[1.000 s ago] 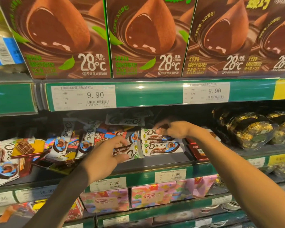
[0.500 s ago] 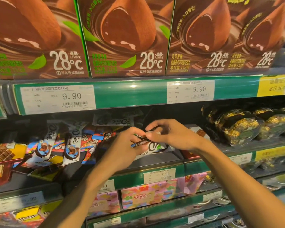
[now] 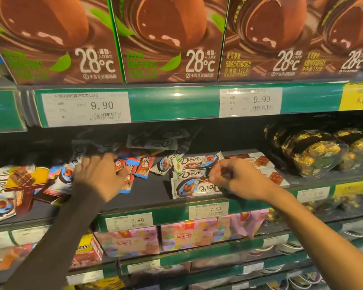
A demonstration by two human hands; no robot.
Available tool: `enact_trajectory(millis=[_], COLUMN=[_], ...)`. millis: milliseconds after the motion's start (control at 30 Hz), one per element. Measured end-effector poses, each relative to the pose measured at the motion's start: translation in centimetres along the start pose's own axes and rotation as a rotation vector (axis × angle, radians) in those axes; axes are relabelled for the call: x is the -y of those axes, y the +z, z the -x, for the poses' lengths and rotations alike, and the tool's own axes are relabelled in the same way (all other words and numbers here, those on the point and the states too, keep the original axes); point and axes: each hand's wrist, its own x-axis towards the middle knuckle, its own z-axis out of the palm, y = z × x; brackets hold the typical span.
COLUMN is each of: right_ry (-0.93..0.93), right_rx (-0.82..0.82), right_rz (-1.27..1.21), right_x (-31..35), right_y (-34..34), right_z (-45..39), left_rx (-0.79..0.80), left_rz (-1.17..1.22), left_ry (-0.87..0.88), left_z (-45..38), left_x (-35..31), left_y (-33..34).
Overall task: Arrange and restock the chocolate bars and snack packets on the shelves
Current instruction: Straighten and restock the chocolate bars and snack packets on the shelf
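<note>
Three white Dove chocolate bars (image 3: 194, 162) lie stacked in the middle of the dark shelf (image 3: 149, 193). My right hand (image 3: 235, 181) is at their right end, fingers curled and pinching the end of the front Dove bar (image 3: 187, 188). To the left lies a loose jumble of red and blue snack packets (image 3: 144, 166) and more Dove bars (image 3: 65, 174). My left hand (image 3: 99, 174) rests palm down on this jumble with fingers spread; what is under the palm is hidden.
Tall brown truffle boxes (image 3: 166, 38) fill the shelf above, with price tags (image 3: 86, 107) on its green rail. Gold-wrapped chocolates (image 3: 314, 151) sit at the right, flat chocolate boxes (image 3: 262, 162) beside the stack, a yellow box (image 3: 25, 178) at the left. Pink boxes (image 3: 184, 235) stand below.
My hands have parted. The left moved away to the jumbled packets on the left. The right stayed at the Dove stack, where a bar now lies at the front.
</note>
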Motion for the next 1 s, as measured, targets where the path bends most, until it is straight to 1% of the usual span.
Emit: enact_trajectory(millis=[67,133,300,433,600,667,767,867,1000], right_ry=[-0.007,-0.036,-0.067,-0.037,-0.045,-0.067,-0.078,-0.107,-0.220], right_rx=[0.004,-0.007,-0.014,0.009,0.018,0.076,0.176,0.218,0.281], right_rz=[0.080,0.133,0.249,0.123,0.121,0.118,0.142,0.272,0.289], right_x=[-0.1,-0.1,-0.3,-0.2,-0.4,-0.2,1.2,2.6,4.4], right_y=[0.5,0.7,0.5,0.2,0.2,0.0,-0.2,0.5,1.8], right_z=[0.2,0.3,0.4,0.4,0.3,0.2,-0.3,-1.2,-2.0], left_rx=[0.023,0.010,0.074,0.081,0.056,0.037,0.041,0.099,0.124], left_rz=[-0.061,-0.052,0.158,0.300,0.466,0.513,0.519,0.558,0.581], left_ry=[-0.018,-0.024,-0.076,-0.120,-0.150,-0.177,-0.182,-0.172,-0.202], left_z=[0.3,0.4,0.0,-0.2,-0.3,-0.2,-0.1,-0.1,-0.2], left_x=[0.5,0.8,1.4,1.6,2.0,2.0,1.7,1.6,1.8], left_y=[0.1,0.2,0.0,-0.8,-0.8,-0.9,-0.9,-1.0,-1.4])
